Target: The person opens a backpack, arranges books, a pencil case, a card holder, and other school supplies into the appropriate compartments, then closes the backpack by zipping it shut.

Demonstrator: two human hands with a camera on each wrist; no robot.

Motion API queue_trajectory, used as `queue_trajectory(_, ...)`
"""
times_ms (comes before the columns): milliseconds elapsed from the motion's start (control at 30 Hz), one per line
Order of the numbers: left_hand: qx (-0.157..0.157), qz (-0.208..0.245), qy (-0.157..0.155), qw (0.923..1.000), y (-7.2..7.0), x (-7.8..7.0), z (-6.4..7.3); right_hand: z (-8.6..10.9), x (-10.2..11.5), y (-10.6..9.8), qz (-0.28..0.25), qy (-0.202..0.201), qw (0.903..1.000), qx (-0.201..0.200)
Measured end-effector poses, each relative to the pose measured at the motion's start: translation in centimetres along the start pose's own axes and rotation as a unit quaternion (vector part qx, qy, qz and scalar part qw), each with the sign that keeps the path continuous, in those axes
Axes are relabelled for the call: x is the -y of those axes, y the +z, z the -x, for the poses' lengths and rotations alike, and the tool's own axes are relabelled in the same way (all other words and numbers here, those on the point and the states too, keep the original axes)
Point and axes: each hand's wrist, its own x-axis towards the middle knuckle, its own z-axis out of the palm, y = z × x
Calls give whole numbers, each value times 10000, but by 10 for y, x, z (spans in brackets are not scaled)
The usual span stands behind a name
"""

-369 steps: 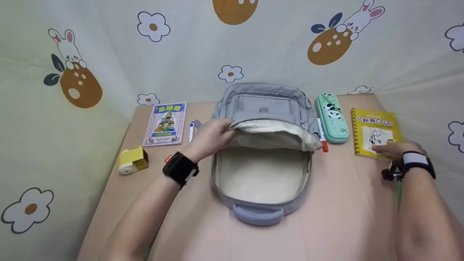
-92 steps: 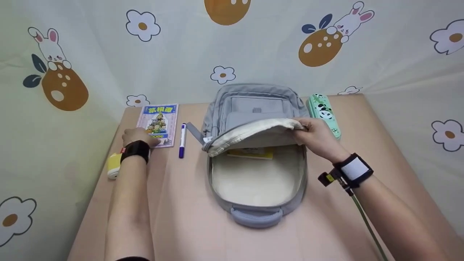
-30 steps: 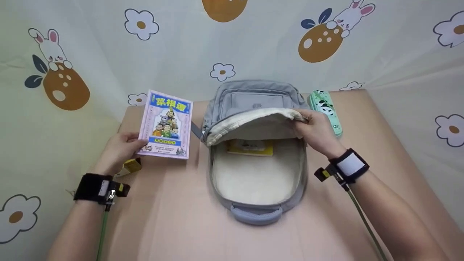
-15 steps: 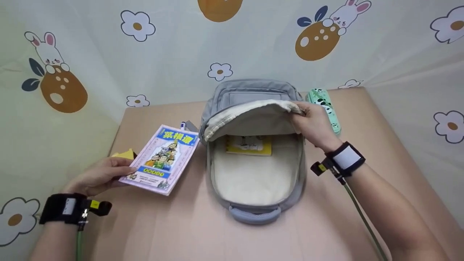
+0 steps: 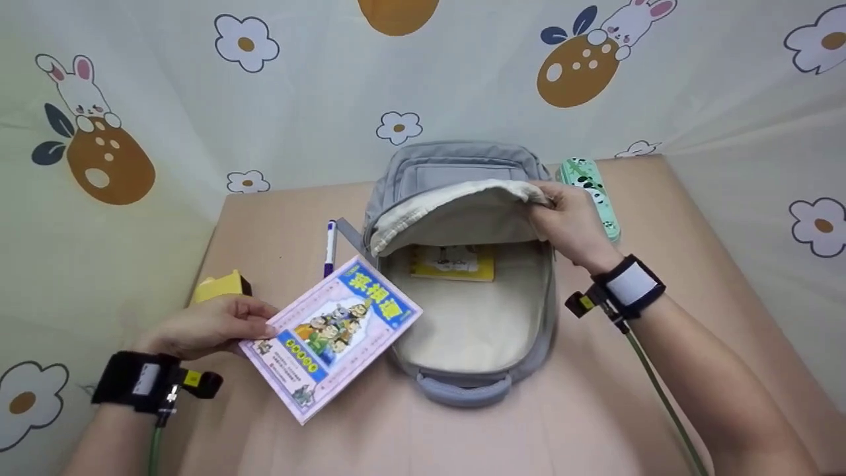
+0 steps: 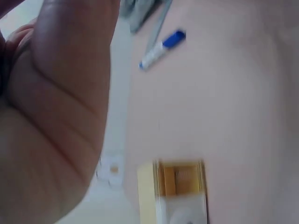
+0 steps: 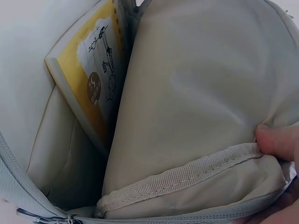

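Observation:
My left hand (image 5: 215,324) pinches a pink-bordered book (image 5: 330,337) by its lower left edge, thumb on the cover. The book is tilted, and its far corner overlaps the left rim of a grey backpack (image 5: 466,390). With my right hand (image 5: 572,221) I grip the edge of the backpack's front flap (image 5: 462,211) and hold it raised. In the right wrist view the thumb (image 7: 275,142) presses on the cream lining at the seam. Inside the backpack lies a yellow book (image 5: 456,263), its upper part hidden under the flap.
A blue-purple marker (image 5: 330,248) lies left of the backpack. The yellow pencil sharpener (image 5: 223,285) sits behind my left hand at the table's left side. Beyond my right hand is a green panda pencil case (image 5: 611,228), partly covered. Patterned curtains (image 5: 317,119) border the table (image 5: 423,443).
Earlier the yellow book went from the table's right into the backpack. Since then my left hand has lifted the pink book, drawn it nearer and turned it toward the backpack. The flap is raised slightly higher.

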Motion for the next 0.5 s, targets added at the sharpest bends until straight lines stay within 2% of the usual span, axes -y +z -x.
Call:
queue_trajectory(133, 170, -132, -55, 9998, 32, -20, -21, 0, 1, 0, -8, -3, 10000, -16)
queue_trajectory(267, 239, -48, 41, 9997, 62, -33, -44, 0, 2, 0, -12, -32, 10000, -13)
queue_trajectory(500, -152, 618, 223, 9977, 99, -43, -83, 1, 0, 0, 24, -42, 10000, 35)
